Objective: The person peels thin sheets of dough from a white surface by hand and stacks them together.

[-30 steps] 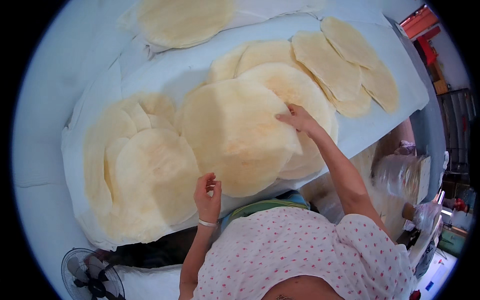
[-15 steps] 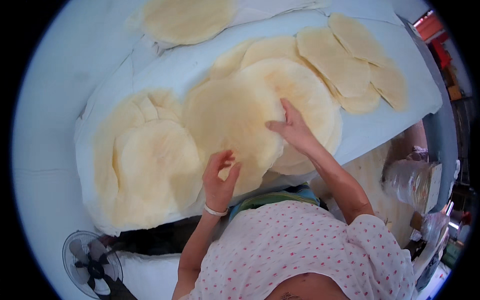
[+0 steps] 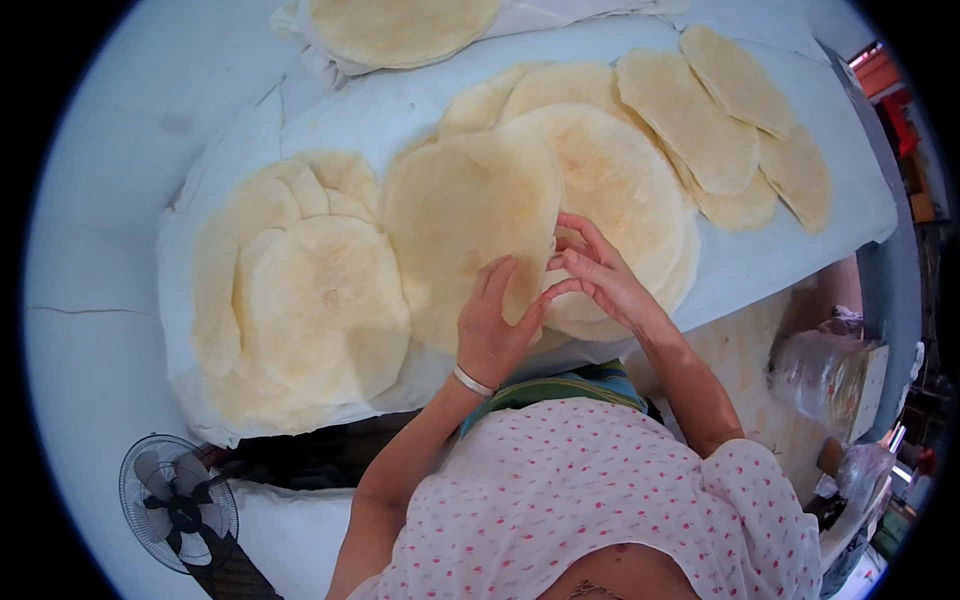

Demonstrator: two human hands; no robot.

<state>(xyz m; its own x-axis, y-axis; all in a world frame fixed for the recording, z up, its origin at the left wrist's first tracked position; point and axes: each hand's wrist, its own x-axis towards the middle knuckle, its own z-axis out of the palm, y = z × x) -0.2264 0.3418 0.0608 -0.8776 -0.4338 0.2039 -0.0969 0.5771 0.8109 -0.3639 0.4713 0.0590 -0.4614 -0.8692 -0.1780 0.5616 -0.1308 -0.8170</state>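
A thin, round, pale-yellow flatbread [image 3: 455,215] lies in the middle of the white cloth, overlapping a lighter round flatbread [image 3: 610,190] to its right. Its right edge is drawn in and looks slightly raised. My right hand [image 3: 600,275] is closed at that edge, fingers curled round it; the exact grip is partly hidden. My left hand [image 3: 497,325] rests on the near right part of the same flatbread, fingers stretched out flat and thumb apart, pointing to my right fingertips. A white band [image 3: 473,381] circles my left wrist.
A stack of flatbreads [image 3: 325,310] lies at left, and several oval-looking pieces [image 3: 690,120] overlap at the far right. Another round stack [image 3: 405,25] sits on the far surface. White cloth [image 3: 790,235] covers the table. A black fan [image 3: 180,505] stands lower left; plastic-wrapped goods [image 3: 820,375] are at right.
My left hand has moved right and a little up onto the flatbread. My right fingers have curled in at its edge, and that edge has drawn leftward, baring more of the lighter flatbread.
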